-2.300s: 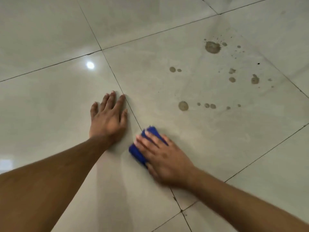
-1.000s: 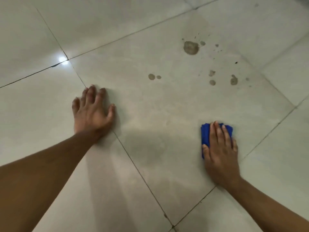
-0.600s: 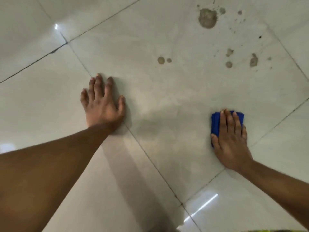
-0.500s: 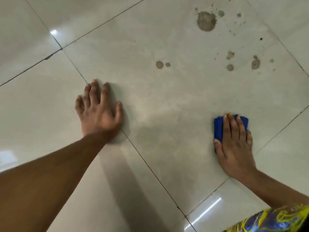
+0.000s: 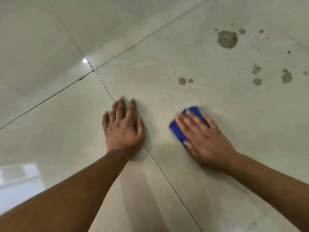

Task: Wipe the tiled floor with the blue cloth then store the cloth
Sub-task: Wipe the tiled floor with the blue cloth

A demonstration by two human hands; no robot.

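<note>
Left hand (image 5: 122, 131): flat on tiled floor (image 5: 167, 47), fingers spread, holding nothing, heel of palm across a grout line (image 5: 167, 177). Right hand (image 5: 204, 139): pressed palm-down on folded blue cloth (image 5: 178, 131), fingers extended over it, blurred. Cloth position: on the floor, just right of left hand. Brown stains (image 5: 227, 39): upper right, well apart from cloth.

Item count, tiled floor (image 5: 50, 39)

Two hands are counted: left hand (image 5: 122, 131), right hand (image 5: 205, 139). One blue cloth (image 5: 179, 131) is counted. Four tiles are seen meeting at one grout crossing (image 5: 93, 70).
</note>
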